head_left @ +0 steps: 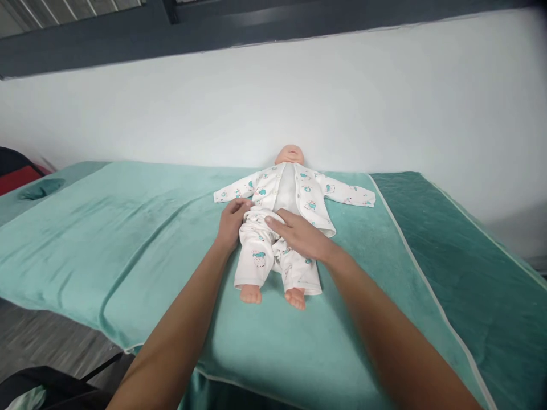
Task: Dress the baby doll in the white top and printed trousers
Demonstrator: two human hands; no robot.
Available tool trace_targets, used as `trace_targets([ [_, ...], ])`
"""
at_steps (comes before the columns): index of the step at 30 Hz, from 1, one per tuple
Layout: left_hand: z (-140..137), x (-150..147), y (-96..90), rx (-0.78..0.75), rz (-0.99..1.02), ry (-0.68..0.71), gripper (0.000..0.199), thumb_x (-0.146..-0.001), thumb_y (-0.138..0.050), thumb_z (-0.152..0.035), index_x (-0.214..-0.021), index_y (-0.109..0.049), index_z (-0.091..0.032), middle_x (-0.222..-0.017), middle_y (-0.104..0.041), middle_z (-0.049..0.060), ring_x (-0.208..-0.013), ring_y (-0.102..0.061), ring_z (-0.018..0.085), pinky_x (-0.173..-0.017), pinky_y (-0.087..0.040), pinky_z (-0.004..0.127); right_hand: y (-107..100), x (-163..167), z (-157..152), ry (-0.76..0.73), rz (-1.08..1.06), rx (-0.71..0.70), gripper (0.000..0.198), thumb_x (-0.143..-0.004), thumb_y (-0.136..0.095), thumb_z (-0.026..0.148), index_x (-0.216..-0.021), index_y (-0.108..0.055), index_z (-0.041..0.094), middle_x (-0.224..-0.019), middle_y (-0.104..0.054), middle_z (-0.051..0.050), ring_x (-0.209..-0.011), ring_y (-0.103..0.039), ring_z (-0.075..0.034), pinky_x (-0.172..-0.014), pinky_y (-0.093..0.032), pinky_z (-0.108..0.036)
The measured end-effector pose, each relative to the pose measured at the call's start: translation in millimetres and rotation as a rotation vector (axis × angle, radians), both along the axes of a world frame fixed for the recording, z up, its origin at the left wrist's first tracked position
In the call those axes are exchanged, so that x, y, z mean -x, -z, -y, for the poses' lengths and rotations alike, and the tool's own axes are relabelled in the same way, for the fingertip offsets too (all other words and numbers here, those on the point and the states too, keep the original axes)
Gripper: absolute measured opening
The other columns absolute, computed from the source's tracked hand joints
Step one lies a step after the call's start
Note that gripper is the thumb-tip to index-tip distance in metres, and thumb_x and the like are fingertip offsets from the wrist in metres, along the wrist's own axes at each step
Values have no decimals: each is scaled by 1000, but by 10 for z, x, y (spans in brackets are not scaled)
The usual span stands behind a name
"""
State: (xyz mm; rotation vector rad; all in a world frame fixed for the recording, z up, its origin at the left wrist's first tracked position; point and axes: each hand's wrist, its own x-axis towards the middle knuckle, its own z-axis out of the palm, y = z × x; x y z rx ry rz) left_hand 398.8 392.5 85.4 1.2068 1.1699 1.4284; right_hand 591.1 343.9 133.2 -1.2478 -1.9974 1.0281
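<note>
One baby doll (pixel 289 155) is wearing one printed jacket (pixel 267 185) and one pair of printed trousers (pixel 256 250). Two jacket sleeves (pixel 350 195), two trouser legs (pixel 300 273) and two doll feet (pixel 250 294) are showing. One left hand (pixel 233 221), one right hand (pixel 299 232) and one covered bed (pixel 277 347) are also showing.

Prob training rm: doll (pixel 289 191) on covered bed (pixel 141 239).

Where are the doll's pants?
In the head view's middle, the pants are on the doll, above its bare feet, beside the left hand, partly behind the right hand.

Soft light; edges stretched, perhaps blurred.
</note>
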Motion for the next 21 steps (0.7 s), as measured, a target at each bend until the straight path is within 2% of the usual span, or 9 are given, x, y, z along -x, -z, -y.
trace_targets([
  [3, -2, 14, -52, 39, -53, 166, 29, -70, -75, -34, -92, -66, -18, -92, -63, 2, -80, -56, 13, -70, -42, 23, 1, 17, -6, 26, 39, -11, 38, -97, -36, 53, -79, -47, 22, -77, -57, 0, -74, -54, -17, -66, -37, -30],
  [7, 59, 71, -93, 71, -79, 277, 35, -70, -75, -32, -103, -66, -22, -97, -62, 1, -82, -55, 14, -69, -41, 22, 13, 58, -16, 50, 74, -7, 29, -94, -45, 45, -76, -44, 22, -74, -54, 2, -71, -52, -16, -64, -34, -29],
  [10, 41, 78, -93, 17, -174, 292, 33, -73, -71, -29, -105, -66, -24, -98, -58, 0, -82, -53, 13, -71, -40, 23, 13, 92, -15, 56, 88, -18, 27, -93, -45, 42, -76, -43, 23, -74, -54, 2, -70, -52, -16, -64, -33, -29],
  [15, -115, 35, -114, -175, -393, 181, 25, -77, -67, -28, -102, -67, -23, -99, -56, 2, -96, -54, 16, -85, -40, 26, -13, 139, -1, 77, 117, -33, 29, -93, -46, 41, -73, -38, 23, -67, -48, 3, -65, -49, -15, -61, -31, -29],
  [18, -226, 21, -188, -228, -503, 277, 32, -76, -69, -30, -107, -66, -25, -101, -53, 2, -96, -53, 17, -87, -41, 28, -22, 161, 1, 84, 110, -13, 25, -93, -46, 39, -75, -43, 23, -67, -50, 3, -64, -49, -15, -61, -31, -29],
  [21, -309, -7, -266, -247, -653, 364, 43, -74, -72, -29, -115, -62, -26, -99, -51, 2, -87, -50, 17, -80, -42, 29, -6, 197, -5, 94, 123, -16, 19, -94, -46, 37, -82, -49, 23, -66, -51, 3, -62, -49, -15, -60, -30, -29],
])
